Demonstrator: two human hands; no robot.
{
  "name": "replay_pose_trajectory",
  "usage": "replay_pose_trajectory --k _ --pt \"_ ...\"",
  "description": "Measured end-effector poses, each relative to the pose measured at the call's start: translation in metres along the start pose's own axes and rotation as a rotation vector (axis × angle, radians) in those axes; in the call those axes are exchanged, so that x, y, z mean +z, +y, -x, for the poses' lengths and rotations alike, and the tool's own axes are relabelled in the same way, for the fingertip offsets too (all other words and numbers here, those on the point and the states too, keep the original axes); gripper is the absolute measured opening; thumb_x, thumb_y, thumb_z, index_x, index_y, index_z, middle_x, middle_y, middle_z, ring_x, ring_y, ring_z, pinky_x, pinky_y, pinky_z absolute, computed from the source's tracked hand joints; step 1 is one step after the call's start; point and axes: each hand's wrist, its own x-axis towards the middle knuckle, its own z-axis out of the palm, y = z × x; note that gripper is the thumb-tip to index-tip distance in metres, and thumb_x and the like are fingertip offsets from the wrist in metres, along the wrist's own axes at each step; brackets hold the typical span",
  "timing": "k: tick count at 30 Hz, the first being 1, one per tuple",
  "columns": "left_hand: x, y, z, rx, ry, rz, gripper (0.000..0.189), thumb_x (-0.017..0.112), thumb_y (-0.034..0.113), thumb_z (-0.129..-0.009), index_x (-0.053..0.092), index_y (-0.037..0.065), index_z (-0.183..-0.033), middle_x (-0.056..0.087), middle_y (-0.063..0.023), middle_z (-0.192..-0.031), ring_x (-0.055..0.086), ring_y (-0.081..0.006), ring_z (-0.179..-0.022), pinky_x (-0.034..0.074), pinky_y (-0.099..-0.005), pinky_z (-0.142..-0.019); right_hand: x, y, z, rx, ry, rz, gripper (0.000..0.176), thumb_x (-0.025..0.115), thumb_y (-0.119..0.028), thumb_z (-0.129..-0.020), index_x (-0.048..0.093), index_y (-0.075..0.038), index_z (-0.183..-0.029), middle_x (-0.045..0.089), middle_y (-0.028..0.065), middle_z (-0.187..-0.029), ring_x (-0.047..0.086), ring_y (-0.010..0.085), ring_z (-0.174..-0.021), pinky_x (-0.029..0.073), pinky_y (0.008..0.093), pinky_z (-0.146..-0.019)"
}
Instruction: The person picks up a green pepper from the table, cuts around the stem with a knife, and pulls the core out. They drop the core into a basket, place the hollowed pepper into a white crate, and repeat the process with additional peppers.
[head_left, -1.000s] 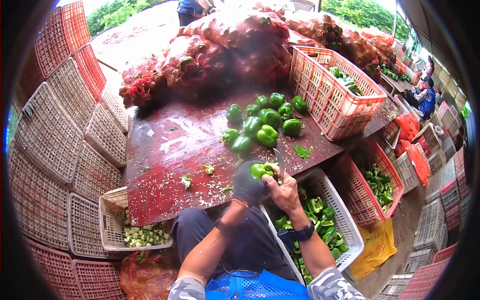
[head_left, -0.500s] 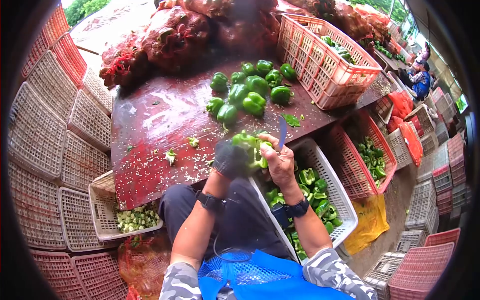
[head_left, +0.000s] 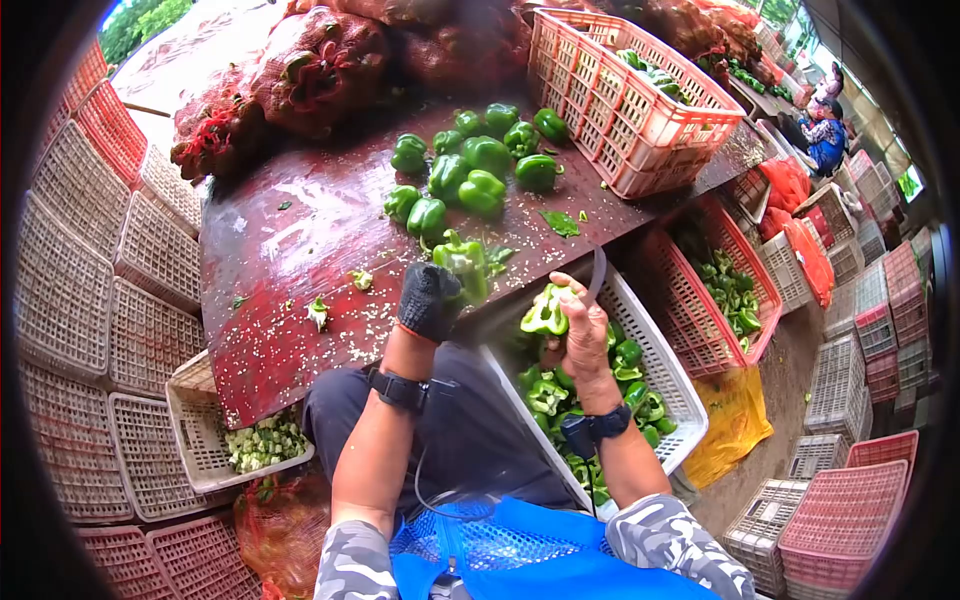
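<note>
My left hand (head_left: 430, 302), in a dark glove, grips a cut green bell pepper (head_left: 461, 258) above the table's near edge; the pepper is a little blurred. My bare right hand (head_left: 587, 338) holds a cut pepper piece (head_left: 546, 312) with its pale inside showing. A knife (head_left: 599, 268) is also in that hand, blade pointing up past the fingers, its handle hidden. Below lies a white crate (head_left: 673, 372) filled with cut green peppers (head_left: 548, 396). Several whole bell peppers (head_left: 486, 155) sit grouped on the dark red table (head_left: 270, 270).
Seeds and two pepper cores (head_left: 318, 313) are scattered on the table. A pink crate (head_left: 640, 120) stands at its far right, before red mesh sacks (head_left: 320, 75). A crate of cores (head_left: 190, 420) is at left, a red crate (head_left: 690, 320) at right. Stacked crates (head_left: 65, 275) line the left.
My hands have moved apart, each with a part of the pepper that they held together before. The view has shifted slightly, so the table appears further left.
</note>
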Motion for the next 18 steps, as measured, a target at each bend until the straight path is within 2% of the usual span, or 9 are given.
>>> replay_pose_trajectory --k 1,3,6,9,11,13,15,17,18 --pt "-0.002 0.019 -0.005 0.001 -0.001 -0.004 0.016 0.07 0.019 -0.07 0.056 0.012 -0.067 0.056 -0.0098 -0.073 0.056 -0.0341 -0.069 0.043 -0.0468 -0.058 -0.005 -0.007 0.0 0.011 0.005 0.131 0.04 0.064 -0.021 -0.094 0.06 0.0 -0.128 0.069 0.005 -0.088 0.063 0.0094 -0.067 0.05 0.0217 -0.053" --pt "-0.007 0.053 -0.018 0.51 -0.114 -0.536 0.013 0.07 0.014 -0.071 0.058 0.013 -0.064 0.059 -0.0115 -0.073 0.058 -0.0347 -0.068 0.044 -0.0472 -0.06 -0.022 -0.014 0.002 -0.075 -0.004 0.435 0.036 0.069 -0.016 -0.09 0.067 0.002 -0.121 0.07 0.0042 -0.087 0.066 0.0117 -0.075 0.052 0.0254 -0.069" --pt "-0.006 0.086 -0.032 0.38 -0.347 -0.599 0.006 0.071 0.009 -0.069 0.065 0.01 -0.067 0.067 -0.0128 -0.075 0.066 -0.0325 -0.069 0.052 -0.0409 -0.062 -0.039 -0.036 0.006 -0.315 -0.066 1.302 0.047 0.081 -0.024 -0.082 0.068 0.0 -0.12 0.069 0.0135 -0.102 0.067 0.0225 -0.077 0.056 0.0316 -0.073" --pt "0.011 0.103 -0.033 0.21 -0.491 -0.655 0.014 0.073 0.009 -0.064 0.073 0.007 -0.077 0.073 -0.0139 -0.083 0.071 -0.0307 -0.073 0.056 -0.0367 -0.066 -0.004 -0.054 0.004 -0.597 -0.138 1.217 0.054 0.085 -0.026 -0.077 0.067 -0.003 -0.123 0.066 0.0148 -0.112 0.067 0.0237 -0.078 0.057 0.0333 -0.073" --pt "0.017 0.107 -0.036 0.163 -0.582 -0.509 0.017 0.077 0.016 -0.07 0.076 0.014 -0.088 0.07 -0.0122 -0.084 0.067 -0.0322 -0.07 0.052 -0.0414 -0.062 0.027 -0.056 0.004 -0.531 -0.211 1.116 0.072 0.09 -0.02 -0.068 0.06 0.001 -0.131 0.064 0.0137 -0.111 0.06 0.0177 -0.078 0.054 0.0328 -0.077" --pt "0.015 0.09 -0.034 0.448 -0.554 -0.673 0.022 0.073 0.015 -0.071 0.074 0.006 -0.09 0.069 -0.0137 -0.076 0.066 -0.0284 -0.066 0.051 -0.0393 -0.062 0.044 -0.054 -0.006 -0.531 -0.381 1.154 0.068 0.087 -0.015 -0.071 0.06 0.001 -0.13 0.066 0.0164 -0.114 0.065 0.0236 -0.087 0.055 0.0347 -0.084" --pt "0.021 0.1 -0.027 -0.145 -0.46 -0.251 0.024 0.068 0.013 -0.07 0.072 0.002 -0.091 0.067 -0.0074 -0.072 0.061 -0.0165 -0.065 0.05 -0.0361 -0.062 0.052 -0.047 -0.015 -0.604 -0.444 1.223 0.059 0.082 -0.009 -0.072 0.061 0.001 -0.127 0.067 0.0208 -0.118 0.065 0.0398 -0.108 0.054 0.0404 -0.094" --pt "0.016 0.124 -0.033 -0.52 -0.51 -0.261 0.027 0.066 0.011 -0.07 0.072 0.001 -0.094 0.067 -0.0028 -0.073 0.057 -0.01 -0.068 0.05 -0.0334 -0.064 0.053 -0.041 -0.021 -0.717 -0.452 1.255 0.049 0.078 -0.013 -0.074 0.063 -0.003 -0.12 0.067 0.018 -0.107 0.066 0.037 -0.095 0.055 0.0419 -0.082" --pt "0.013 0.112 -0.027 -0.458 -0.502 -0.276 0.027 0.068 0.013 -0.07 0.072 0.002 -0.094 0.067 -0.0039 -0.073 0.057 -0.0113 -0.067 0.049 -0.0328 -0.063 0.055 -0.039 -0.021 -0.652 -0.464 1.261 0.043 0.077 -0.013 -0.074 0.063 -0.003 -0.114 0.066 0.0175 -0.106 0.066 0.0367 -0.095 0.055 0.0424 -0.082"
